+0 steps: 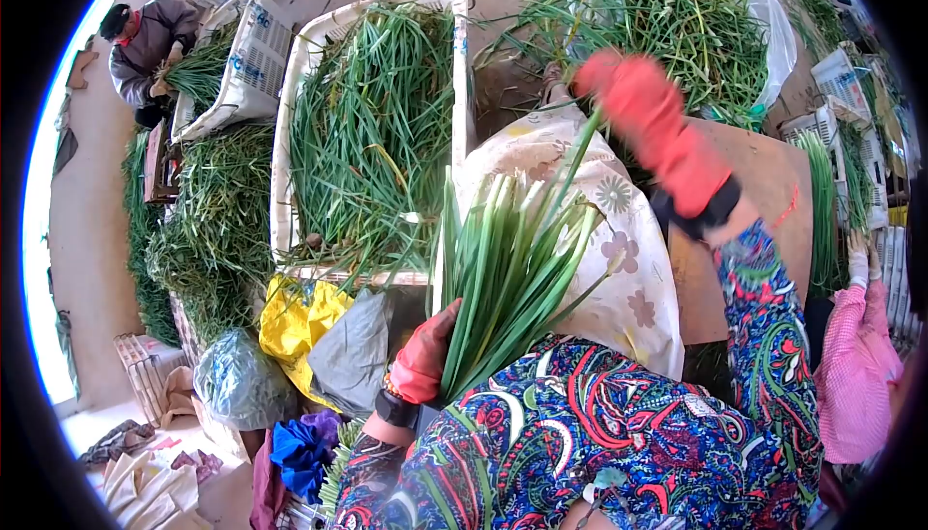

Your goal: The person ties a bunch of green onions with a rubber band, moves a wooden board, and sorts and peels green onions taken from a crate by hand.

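My left hand [422, 358], in a red glove, is closed around a bundle of long flat green chives [503, 269] in front of my body. Their pale cut ends point up and away from me. Farther forward, my right hand [633, 105], also red-gloved, is blurred by motion. A single green chive stalk [583, 143] runs from its fingers down toward the bundle, and the hand appears closed on it. Beneath the bundle, a flower-patterned cloth [628, 230] covers my lap.
A white crate [461, 66] full of loose greens stands ahead on the left. More greens [667, 37] lie on plastic ahead right, beside a brown board [744, 201]. Yellow [295, 322] and grey bags [348, 356] sit at left. One person [155, 47] handles greens far left; a pink sleeve [855, 366] shows at right.
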`<state>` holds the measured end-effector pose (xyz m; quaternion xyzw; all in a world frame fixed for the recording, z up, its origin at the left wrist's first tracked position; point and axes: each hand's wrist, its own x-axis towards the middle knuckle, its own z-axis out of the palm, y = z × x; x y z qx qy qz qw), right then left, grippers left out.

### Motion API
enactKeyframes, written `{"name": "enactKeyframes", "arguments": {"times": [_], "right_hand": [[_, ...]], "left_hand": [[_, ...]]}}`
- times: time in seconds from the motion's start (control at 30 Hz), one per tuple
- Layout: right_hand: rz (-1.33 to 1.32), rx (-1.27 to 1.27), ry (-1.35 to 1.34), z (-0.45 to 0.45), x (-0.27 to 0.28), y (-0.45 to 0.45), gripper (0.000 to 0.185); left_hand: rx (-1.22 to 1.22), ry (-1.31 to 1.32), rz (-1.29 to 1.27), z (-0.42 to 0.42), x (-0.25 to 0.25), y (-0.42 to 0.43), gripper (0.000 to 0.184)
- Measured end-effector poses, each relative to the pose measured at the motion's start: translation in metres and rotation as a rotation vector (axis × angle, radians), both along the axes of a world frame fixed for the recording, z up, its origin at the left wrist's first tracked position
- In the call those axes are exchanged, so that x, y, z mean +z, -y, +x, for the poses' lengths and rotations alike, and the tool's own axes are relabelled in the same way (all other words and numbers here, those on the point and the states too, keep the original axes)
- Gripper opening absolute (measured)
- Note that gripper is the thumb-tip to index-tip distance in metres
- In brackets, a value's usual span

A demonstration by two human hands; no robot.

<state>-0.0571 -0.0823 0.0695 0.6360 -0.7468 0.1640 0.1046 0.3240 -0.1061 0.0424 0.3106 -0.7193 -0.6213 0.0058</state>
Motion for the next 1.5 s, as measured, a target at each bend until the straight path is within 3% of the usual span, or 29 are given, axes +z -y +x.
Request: {"name": "enactKeyframes", "arguments": {"times": [0.03, 0.07, 0.1, 0.2, 0.27, 0.33, 0.37, 0.43, 0.63, 0.67, 0.77, 0.8, 0.87, 0.93, 0.97, 1.0, 1.03, 1.1, 1.13, 1.2, 1.23, 1.3, 1.37, 1.47, 1.5], "right_hand": [[-0.275, 0.076, 0.239, -0.036, 0.007, 0.001, 0.019], [-0.188, -0.380, 0.474, -0.073, 0.020, 0.003, 0.025], [-0.199, -0.309, 0.493, -0.076, 0.020, -0.001, 0.025], [-0.240, -0.092, 0.526, -0.082, 0.028, -0.009, 0.027], [-0.250, 0.052, 0.551, -0.076, 0.031, -0.017, 0.029], [0.438, 0.062, 1.262, 0.002, 0.043, -0.013, 0.036], [0.573, 0.098, 1.354, 0.033, 0.041, -0.014, 0.039], [0.901, 0.042, 1.323, 0.070, 0.050, -0.006, 0.042], [0.790, -0.037, 1.591, 0.096, 0.001, 0.004, 0.031], [0.773, -0.021, 1.653, 0.094, 0.002, 0.004, 0.027], [0.743, -0.035, 1.668, 0.088, 0.002, 0.000, 0.026], [0.615, 0.043, 1.694, 0.085, 0.004, -0.003, 0.024], [0.267, -0.031, 1.798, 0.055, 0.002, 0.002, 0.021], [-0.324, 0.011, 1.718, -0.011, -0.011, 0.009, 0.015], [-0.635, -0.048, 1.914, -0.072, -0.021, 0.018, 0.016], [-1.118, -0.134, 2.100, -0.106, -0.006, 0.017, 0.025], [-1.357, -0.109, 2.296, -0.130, 0.008, 0.015, 0.035], [-1.037, -0.187, 2.416, -0.142, 0.019, 0.003, 0.039], [-0.625, -0.094, 1.674, -0.129, 0.010, 0.005, 0.040], [-0.126, -0.011, 1.477, -0.032, 0.042, 0.011, 0.045], [0.172, 0.376, 1.526, -0.021, 0.018, 0.015, 0.049], [0.462, 0.268, 0.881, 0.061, 0.038, 0.009, 0.040], [0.506, 0.451, 0.559, 0.088, 0.018, 0.005, 0.024], [0.146, 0.482, 0.435, 0.099, -0.027, 0.002, 0.012], [0.133, 0.495, 0.457, 0.099, -0.034, 0.001, 0.012]], "left_hand": [[0.047, 0.024, 0.077, -0.002, 0.005, 0.000, 0.034], [0.096, 0.048, 0.154, -0.007, 0.013, 0.000, 0.034], [0.144, 0.071, 0.232, -0.009, 0.018, -0.001, 0.034], [-0.049, 0.007, -0.307, 0.000, 0.002, 0.000, 0.033], [-0.012, -0.003, -0.284, 0.005, -0.010, 0.001, 0.033], [-0.018, -0.003, -0.315, 0.002, -0.007, 0.002, 0.031], [-0.020, -0.009, -0.276, 0.000, -0.003, 0.002, 0.031], [-0.032, -0.023, -0.204, -0.006, 0.006, 0.003, 0.031], [0.118, 0.075, 0.050, -0.012, 0.018, -0.003, 0.033], [0.307, 0.054, 0.422, -0.003, -0.005, 0.001, 0.033], [0.022, 0.070, -0.061, 0.008, -0.011, 0.000, 0.034], [-0.011, 0.014, -0.123, 0.007, -0.008, 0.000, 0.037], [-0.052, 0.053, -0.156, 0.003, 0.000, 0.003, 0.038], [-0.039, 0.042, -0.181, 0.005, -0.001, 0.001, 0.038], [-0.010, 0.007, -0.189, 0.006, -0.004, -0.001, 0.038], [0.020, -0.030, -0.197, 0.006, -0.006, -0.003, 0.037], [0.109, -0.016, -0.016, 0.003, -0.001, -0.004, 0.036], [0.254, -0.008, 0.296, -0.003, 0.008, -0.004, 0.035], [0.320, -0.013, 0.428, -0.005, 0.008, -0.005, 0.036], [0.469, -0.016, 0.730, -0.010, 0.007, -0.005, 0.040], [0.545, -0.013, 0.905, -0.012, 0.006, -0.005, 0.042], [0.439, 0.022, 0.814, -0.020, 0.017, -0.003, 0.051], [0.310, -0.020, 0.761, -0.025, 0.019, -0.003, 0.054], [0.258, 0.004, 0.702, -0.028, 0.013, -0.005, 0.059], [0.267, 0.017, 0.709, -0.029, 0.013, -0.006, 0.059]]}}
